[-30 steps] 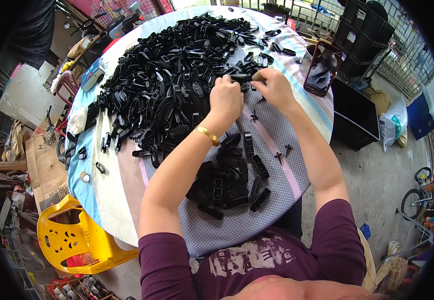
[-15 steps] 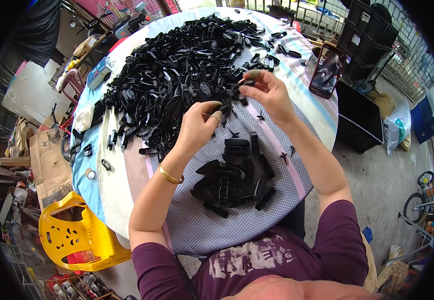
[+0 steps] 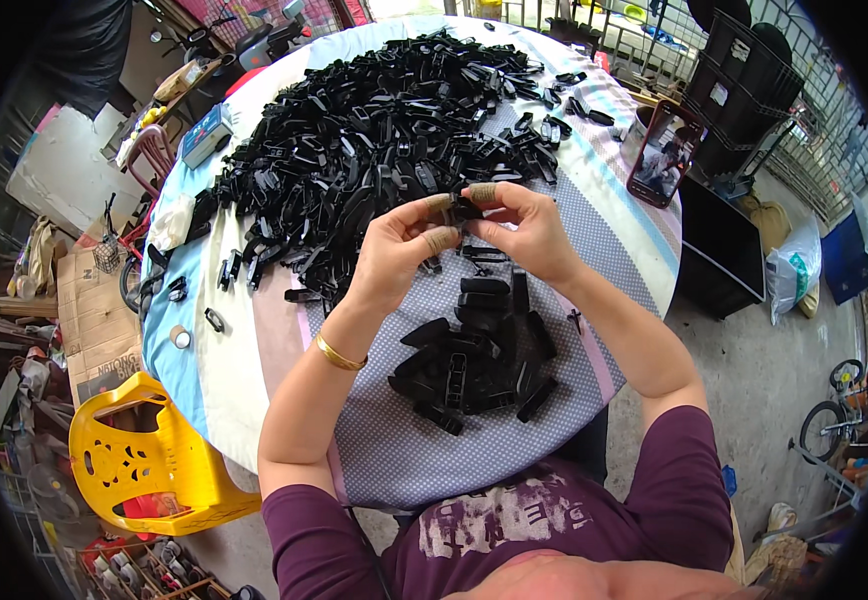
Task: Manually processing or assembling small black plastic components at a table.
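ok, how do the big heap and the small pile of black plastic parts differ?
Size: the big heap sprawls wide; the small pile is far more compact.
Place: the big heap lies farther from the person; the small pile sits closer.
Shared: both are jumbled black parts on the tablecloth.

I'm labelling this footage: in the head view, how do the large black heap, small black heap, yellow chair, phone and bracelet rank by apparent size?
1. Large black heap
2. Small black heap and yellow chair, too alike to rank
3. Phone
4. Bracelet
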